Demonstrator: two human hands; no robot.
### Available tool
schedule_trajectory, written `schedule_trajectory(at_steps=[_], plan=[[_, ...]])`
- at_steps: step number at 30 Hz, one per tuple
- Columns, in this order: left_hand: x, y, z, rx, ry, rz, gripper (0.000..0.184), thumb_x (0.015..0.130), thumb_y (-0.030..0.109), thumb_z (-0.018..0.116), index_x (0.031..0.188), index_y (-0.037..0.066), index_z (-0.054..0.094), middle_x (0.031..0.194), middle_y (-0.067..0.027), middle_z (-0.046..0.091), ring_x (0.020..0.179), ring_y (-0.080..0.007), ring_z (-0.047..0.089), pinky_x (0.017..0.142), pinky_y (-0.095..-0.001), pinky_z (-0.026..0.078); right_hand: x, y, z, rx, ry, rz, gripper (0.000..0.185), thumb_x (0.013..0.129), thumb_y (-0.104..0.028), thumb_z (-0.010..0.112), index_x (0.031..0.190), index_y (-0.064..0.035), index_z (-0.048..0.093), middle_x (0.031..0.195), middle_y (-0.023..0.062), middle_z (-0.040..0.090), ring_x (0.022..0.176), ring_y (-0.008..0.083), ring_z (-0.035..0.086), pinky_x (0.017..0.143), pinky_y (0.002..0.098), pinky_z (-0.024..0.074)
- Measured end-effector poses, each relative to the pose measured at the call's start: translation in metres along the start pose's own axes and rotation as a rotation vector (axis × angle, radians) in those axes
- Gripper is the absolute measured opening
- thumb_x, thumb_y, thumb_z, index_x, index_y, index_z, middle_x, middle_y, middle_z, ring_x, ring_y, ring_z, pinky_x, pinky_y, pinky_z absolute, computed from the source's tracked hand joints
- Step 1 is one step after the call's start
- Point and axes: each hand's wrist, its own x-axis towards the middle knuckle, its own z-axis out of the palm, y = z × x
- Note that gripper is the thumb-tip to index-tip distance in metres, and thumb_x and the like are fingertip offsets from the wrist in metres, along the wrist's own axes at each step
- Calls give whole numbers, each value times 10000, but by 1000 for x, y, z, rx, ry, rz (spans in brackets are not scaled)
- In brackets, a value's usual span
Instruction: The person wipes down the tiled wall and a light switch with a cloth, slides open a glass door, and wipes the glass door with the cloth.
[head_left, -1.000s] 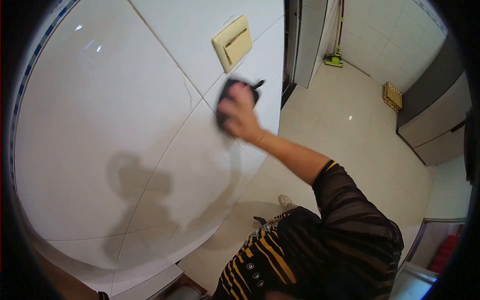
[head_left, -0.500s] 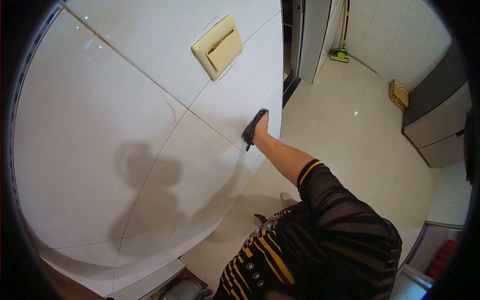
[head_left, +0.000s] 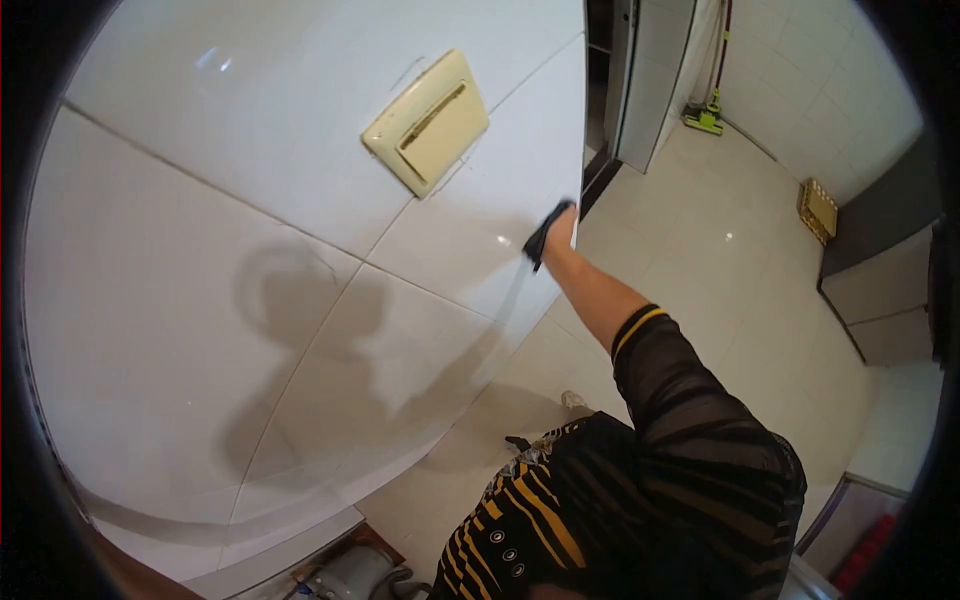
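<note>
My right hand (head_left: 562, 232) reaches out to the white tiled wall (head_left: 470, 250). It holds a dark, bunched cloth (head_left: 543, 238) against or very near the tiles, close to the wall's outer edge. The cloth covers most of the fingers. Up and to the left of the hand, a cream switch plate (head_left: 430, 125) is fixed on the wall. My left hand does not show in this view.
A doorway (head_left: 600, 90) opens just past the wall's edge. A green-headed mop (head_left: 704, 115) leans in the far corner. On the pale floor (head_left: 700, 220) a woven basket (head_left: 819, 210) stands beside a grey cabinet (head_left: 885, 290). A grey object (head_left: 355, 575) lies low by the wall.
My right hand with the cloth has slid up and to the right, toward the wall's edge. The view has shifted a little too, so the switch plate looks larger.
</note>
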Motion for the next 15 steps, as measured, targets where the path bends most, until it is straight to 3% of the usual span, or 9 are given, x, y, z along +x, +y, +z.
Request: schedule_trajectory(at_steps=[2,4,8,10,12,15], plan=[[-3,0,-13,19,-10,-9,416,927,335,427,1106,-26,530,1308,-226,360,1201,-351,357,963,-506,327,7,41,-23,176,-18,261,442,898,-341,328,1178,-26,462,1184,99,472,1083,217,463,953,346,365],[-7,6,-11,-23,27,-27,414,923,336,437,1103,-24,537,1306,-225,364,1190,-349,369,951,-501,339,-8,-10,8,229,-9,283,464,907,-338,341,1234,-19,422,1232,112,451,1111,223,453,962,341,359],[-2,11,-13,49,19,-48,431,917,372,446,1075,-13,555,1269,-227,405,1148,-363,400,930,-503,350,-32,-163,106,-3,-231,-174,540,929,-333,387,1353,-5,321,1333,143,395,1180,240,422,1008,324,311],[-1,16,1,36,28,-45,430,915,374,448,1064,-15,558,1264,-228,410,1145,-365,401,930,-501,349,-101,-247,165,-258,-315,-609,536,945,-317,365,1374,-4,288,1412,183,282,1297,280,274,1067,319,197],[-2,17,7,32,35,-43,430,913,376,450,1053,-16,561,1260,-229,414,1143,-366,402,931,-500,349,-120,-251,184,-355,-372,-911,534,953,-318,341,1380,-3,277,1459,211,177,1355,322,163,1093,353,129],[-5,11,8,95,31,-53,427,908,373,445,1035,-15,572,1260,-229,418,1138,-353,409,926,-509,348,-157,-206,162,-451,-516,-1117,530,927,-272,336,1389,-21,271,1468,224,130,1359,369,121,1101,430,80]])
